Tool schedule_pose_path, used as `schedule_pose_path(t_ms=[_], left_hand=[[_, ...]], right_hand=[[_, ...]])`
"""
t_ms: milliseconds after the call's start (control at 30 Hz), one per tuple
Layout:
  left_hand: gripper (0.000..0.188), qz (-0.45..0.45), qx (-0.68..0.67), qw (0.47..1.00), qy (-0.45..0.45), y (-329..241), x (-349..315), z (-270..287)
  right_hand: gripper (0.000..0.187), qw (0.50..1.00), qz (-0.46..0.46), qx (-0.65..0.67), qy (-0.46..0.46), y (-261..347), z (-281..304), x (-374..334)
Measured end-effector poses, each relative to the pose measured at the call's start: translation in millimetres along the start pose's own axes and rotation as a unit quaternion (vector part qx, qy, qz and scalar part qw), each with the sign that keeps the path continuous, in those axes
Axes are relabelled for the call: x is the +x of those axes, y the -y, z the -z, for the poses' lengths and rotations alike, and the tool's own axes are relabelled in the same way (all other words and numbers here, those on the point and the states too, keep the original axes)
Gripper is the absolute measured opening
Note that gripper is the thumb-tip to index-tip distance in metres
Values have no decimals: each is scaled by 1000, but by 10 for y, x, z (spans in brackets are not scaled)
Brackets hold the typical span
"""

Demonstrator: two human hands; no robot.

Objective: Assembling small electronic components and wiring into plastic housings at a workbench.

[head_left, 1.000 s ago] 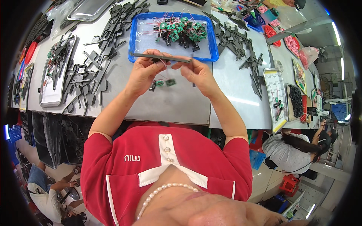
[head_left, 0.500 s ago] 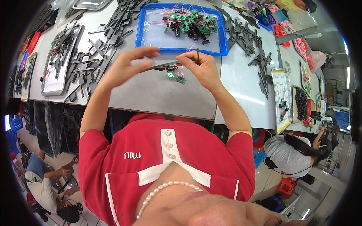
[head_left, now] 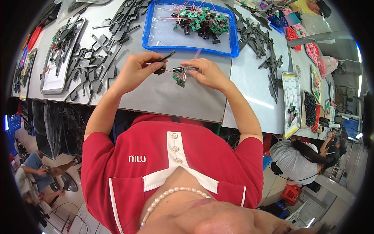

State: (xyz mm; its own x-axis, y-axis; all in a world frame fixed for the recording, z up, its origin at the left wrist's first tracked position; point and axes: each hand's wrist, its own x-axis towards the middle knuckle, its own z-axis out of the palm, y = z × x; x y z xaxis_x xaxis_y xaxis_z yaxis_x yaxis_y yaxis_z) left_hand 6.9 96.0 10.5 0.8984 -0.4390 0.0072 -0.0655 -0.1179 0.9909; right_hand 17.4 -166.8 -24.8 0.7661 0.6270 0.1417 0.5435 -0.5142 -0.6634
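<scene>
My left hand is closed on a slim black plastic part, pinched between thumb and fingers with one end sticking out to the right. Facing it, my right hand has its fingers pressed together around something thin and dark that they mostly hide. Between the two hands hangs a small green circuit board, with a round green piece beside it. Thin red and white wires run from these pieces toward both hands.
Beyond my hands stands a blue tray holding a heap of green boards with wires. Black plastic parts lie in piles to the left and right. A white tray sits far left. Another person is at the right.
My left hand has closed on the black part, which now points up to the right. My right hand has turned flatter, and the upright dark stick by its fingers no longer shows.
</scene>
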Motion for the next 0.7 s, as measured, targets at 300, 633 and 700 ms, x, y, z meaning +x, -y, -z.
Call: schedule_pose_path(t_ms=[300, 633, 700], left_hand=[[19, 27, -141, 989, -23, 204, -213, 456], [17, -38, -134, 990, -35, 32, -195, 412], [24, -23, -107, 994, -12, -2, -101, 336]], right_hand=[[14, 989, -146, -1, -19, -59, 316, -459], [14, 988, -59, -42, -139, 404, 712, -498], [14, 987, -52, -24, -148, 646, 703, -445]])
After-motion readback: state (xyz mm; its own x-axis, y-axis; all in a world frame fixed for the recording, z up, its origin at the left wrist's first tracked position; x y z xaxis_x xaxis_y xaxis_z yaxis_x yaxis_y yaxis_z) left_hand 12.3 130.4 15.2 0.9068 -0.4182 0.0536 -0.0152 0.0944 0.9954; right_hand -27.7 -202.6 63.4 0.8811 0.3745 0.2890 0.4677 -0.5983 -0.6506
